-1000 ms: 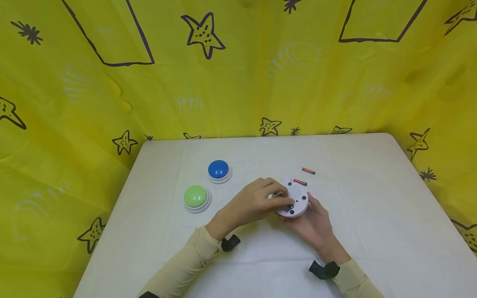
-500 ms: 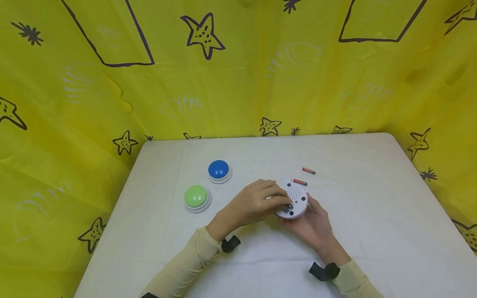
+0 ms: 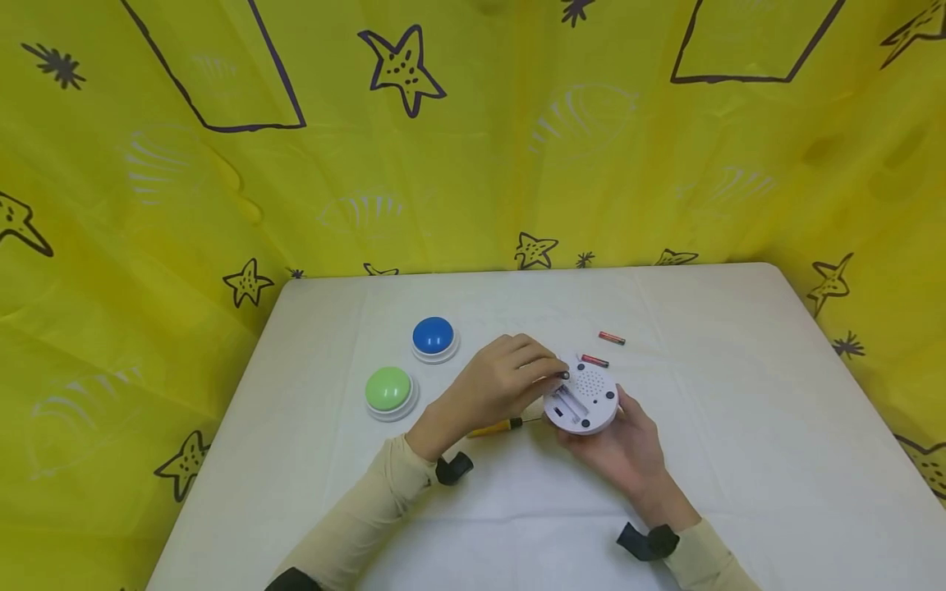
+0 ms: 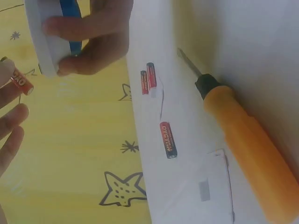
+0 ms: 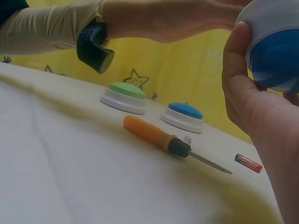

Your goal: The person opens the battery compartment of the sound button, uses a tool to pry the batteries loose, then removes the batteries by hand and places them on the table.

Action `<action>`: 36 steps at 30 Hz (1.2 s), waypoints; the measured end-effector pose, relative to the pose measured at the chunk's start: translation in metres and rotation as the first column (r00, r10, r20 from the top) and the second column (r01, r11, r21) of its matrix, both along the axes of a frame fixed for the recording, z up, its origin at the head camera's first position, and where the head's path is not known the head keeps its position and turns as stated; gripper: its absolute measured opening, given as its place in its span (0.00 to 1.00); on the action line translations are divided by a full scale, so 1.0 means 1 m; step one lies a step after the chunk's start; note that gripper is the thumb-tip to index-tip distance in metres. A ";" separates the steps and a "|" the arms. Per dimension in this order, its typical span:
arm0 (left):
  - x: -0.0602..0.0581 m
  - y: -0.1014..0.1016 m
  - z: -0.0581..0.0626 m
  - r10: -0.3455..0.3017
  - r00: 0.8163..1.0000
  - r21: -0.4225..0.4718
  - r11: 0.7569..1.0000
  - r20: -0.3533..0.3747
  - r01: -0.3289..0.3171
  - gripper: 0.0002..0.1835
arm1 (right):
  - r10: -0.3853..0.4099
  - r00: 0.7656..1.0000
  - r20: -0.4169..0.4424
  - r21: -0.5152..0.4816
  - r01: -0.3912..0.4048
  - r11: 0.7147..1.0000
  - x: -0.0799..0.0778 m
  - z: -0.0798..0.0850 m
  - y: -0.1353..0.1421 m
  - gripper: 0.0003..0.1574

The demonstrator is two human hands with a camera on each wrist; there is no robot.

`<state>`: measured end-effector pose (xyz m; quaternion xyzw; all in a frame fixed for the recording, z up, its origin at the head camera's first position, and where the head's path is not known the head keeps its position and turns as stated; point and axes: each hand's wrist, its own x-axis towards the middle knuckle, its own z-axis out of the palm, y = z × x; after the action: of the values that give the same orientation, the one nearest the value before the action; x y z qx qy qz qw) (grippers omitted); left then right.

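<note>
My right hand (image 3: 624,443) holds a round white push button (image 3: 597,404) underside up, its blue dome (image 5: 278,60) facing down in the right wrist view. The underside shows speaker holes, dark feet and an uncovered battery compartment (image 3: 571,405) with bare slots. Just over its upper left edge, my left hand (image 3: 510,377) pinches a red and black battery (image 4: 22,83) between thumb and fingers. A screwdriver (image 4: 254,144) with an orange handle lies on the table below the left hand.
Loose batteries lie beyond the hands, one (image 3: 612,337) farther back, another (image 3: 594,360) nearer, a third (image 4: 168,140) beside a white cover (image 4: 218,186). To the left stand a blue-domed button (image 3: 433,337) and a green-domed one (image 3: 388,390). A yellow curtain (image 3: 473,164) hangs behind the table.
My left hand has lifted from the battery compartment up and left with the battery, baring the slots. The screwdriver has come into sight under it. The right hand has barely shifted.
</note>
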<state>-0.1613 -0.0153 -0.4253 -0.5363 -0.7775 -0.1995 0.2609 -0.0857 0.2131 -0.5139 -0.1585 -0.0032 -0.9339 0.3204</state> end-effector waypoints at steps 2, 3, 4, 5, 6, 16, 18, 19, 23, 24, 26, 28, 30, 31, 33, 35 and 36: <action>-0.005 0.000 -0.001 0.034 0.999 -0.003 0.999 0.039 -0.034 0.11 | 0.003 1.000 0.007 -0.008 -0.003 1.000 0.001 0.000 0.001 0.38; -0.007 0.000 -0.001 0.050 0.997 -0.003 0.999 0.060 -0.050 0.11 | 0.003 1.000 0.011 -0.010 -0.003 1.000 0.001 0.000 0.001 0.37; -0.009 0.000 -0.001 0.064 0.995 -0.005 0.998 0.079 -0.064 0.11 | 0.001 1.000 0.013 -0.006 -0.001 1.000 0.002 0.000 0.002 0.36; -0.012 0.000 -0.002 0.079 0.992 -0.005 0.997 0.094 -0.079 0.11 | -0.001 1.000 0.017 -0.001 0.001 1.000 0.002 0.000 0.002 0.36; -0.015 0.000 -0.002 0.091 0.990 -0.006 0.996 0.106 -0.091 0.11 | -0.001 1.000 0.020 0.002 0.001 1.000 0.003 0.001 0.003 0.36; -0.041 0.000 -0.017 0.197 0.943 -0.046 0.980 0.268 -0.192 0.08 | 0.008 0.999 0.046 0.030 -0.009 0.999 0.007 0.003 0.005 0.37; -0.045 0.000 -0.020 0.229 0.918 -0.061 0.973 0.323 -0.221 0.08 | 0.006 0.999 0.049 0.041 -0.008 0.999 0.008 0.002 0.005 0.38; -0.047 0.000 -0.022 0.246 0.905 -0.070 0.969 0.347 -0.236 0.08 | 0.004 0.999 0.049 0.045 -0.006 0.999 0.008 0.002 0.005 0.38; -0.054 0.000 -0.029 0.333 0.838 -0.129 0.943 0.433 -0.308 0.08 | -0.002 0.999 0.051 0.048 -0.001 0.999 0.008 0.001 0.005 0.39; -0.056 0.000 -0.030 0.357 0.821 -0.151 0.934 0.445 -0.324 0.08 | -0.003 0.999 0.049 0.049 0.001 0.999 0.008 0.001 0.005 0.39; -0.058 0.000 -0.034 0.403 0.788 -0.196 0.915 0.466 -0.352 0.08 | -0.003 0.999 0.048 0.048 0.001 0.999 0.008 0.000 0.006 0.38; -0.061 0.000 -0.038 0.439 0.762 -0.235 0.898 0.476 -0.371 0.08 | -0.007 0.999 0.043 0.055 0.004 0.998 0.009 0.000 0.007 0.39; -0.063 -0.001 -0.042 0.470 0.741 -0.268 0.883 0.479 -0.386 0.08 | -0.011 0.999 0.043 0.061 0.009 0.998 0.009 0.000 0.008 0.39; -0.063 -0.001 -0.043 0.482 0.733 -0.280 0.876 0.480 -0.393 0.08 | -0.013 0.999 0.045 0.065 0.010 0.998 0.010 0.000 0.008 0.39; -0.064 -0.002 -0.046 0.502 0.720 -0.299 0.864 0.480 -0.404 0.08 | -0.019 0.999 0.044 0.073 0.016 0.997 0.010 0.001 0.009 0.39; -0.064 -0.003 -0.048 0.516 0.714 -0.312 0.856 0.474 -0.412 0.08 | -0.023 0.999 0.048 0.076 0.019 0.997 0.010 0.001 0.011 0.39; -0.064 -0.003 -0.049 0.521 0.711 -0.317 0.853 0.473 -0.414 0.08 | -0.024 0.999 0.049 0.076 0.020 0.997 0.011 0.001 0.011 0.39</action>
<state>-0.2253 -0.0183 -0.4742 -0.2639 -0.9442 -0.1961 0.0202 -0.0752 0.2245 -0.5129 -0.1232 0.0260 -0.9405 0.3156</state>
